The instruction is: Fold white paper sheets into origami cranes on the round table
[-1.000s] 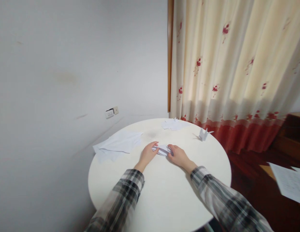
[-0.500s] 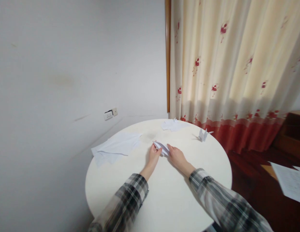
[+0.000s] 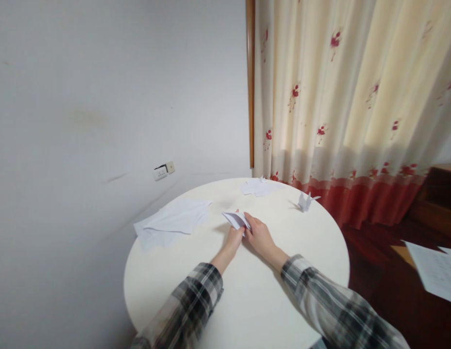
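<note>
A small folded piece of white paper is held above the middle of the round white table. My left hand is closed on its lower side, the thumb near the right hand's fingers. My right hand grips the paper's right end, fingers over the top. The two hands touch or nearly touch, and they hide part of the folds. The paper's pointed left end sticks out past the left hand. To the right, a folded paper crane stands on the table.
Loose white sheets lie at the table's left edge. More paper lies at the far edge, with a small folded piece on it. A wall with a socket is at the left, a curtain behind. Printed sheets are at the right.
The hands have come closer together. The folded paper has turned, its left end now reaching further left, and the right hand has moved slightly left over it.
</note>
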Tool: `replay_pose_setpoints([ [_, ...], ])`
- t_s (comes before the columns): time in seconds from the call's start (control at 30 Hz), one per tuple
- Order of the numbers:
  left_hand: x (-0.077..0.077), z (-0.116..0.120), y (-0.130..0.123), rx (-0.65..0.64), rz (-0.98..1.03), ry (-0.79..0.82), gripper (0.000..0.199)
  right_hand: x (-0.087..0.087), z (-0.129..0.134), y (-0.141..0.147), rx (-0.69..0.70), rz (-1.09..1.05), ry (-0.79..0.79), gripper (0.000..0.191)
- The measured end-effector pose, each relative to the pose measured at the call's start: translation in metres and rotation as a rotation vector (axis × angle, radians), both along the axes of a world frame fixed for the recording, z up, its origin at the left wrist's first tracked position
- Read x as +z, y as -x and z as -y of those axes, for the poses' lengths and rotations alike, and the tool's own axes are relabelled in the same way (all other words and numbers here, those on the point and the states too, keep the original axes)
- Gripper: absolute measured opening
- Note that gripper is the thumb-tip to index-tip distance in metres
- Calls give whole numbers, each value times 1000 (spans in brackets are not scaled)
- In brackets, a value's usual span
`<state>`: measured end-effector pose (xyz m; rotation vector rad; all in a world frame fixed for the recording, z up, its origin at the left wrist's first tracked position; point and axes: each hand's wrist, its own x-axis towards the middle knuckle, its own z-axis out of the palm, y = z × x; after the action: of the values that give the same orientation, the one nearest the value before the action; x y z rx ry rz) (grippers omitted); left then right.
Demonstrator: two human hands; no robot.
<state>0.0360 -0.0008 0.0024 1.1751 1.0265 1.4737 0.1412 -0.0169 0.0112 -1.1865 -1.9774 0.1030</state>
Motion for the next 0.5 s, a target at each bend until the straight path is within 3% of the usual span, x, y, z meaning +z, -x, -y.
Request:
replay_pose_setpoints([
  [0.3,1,-4,-1,70,-200,-140,52,-6,-9,11,4,-186,-70,49],
  [0.5,1,-8,9,145,-326,-177,47,-5,-12,18,-20,-376,17,44],
])
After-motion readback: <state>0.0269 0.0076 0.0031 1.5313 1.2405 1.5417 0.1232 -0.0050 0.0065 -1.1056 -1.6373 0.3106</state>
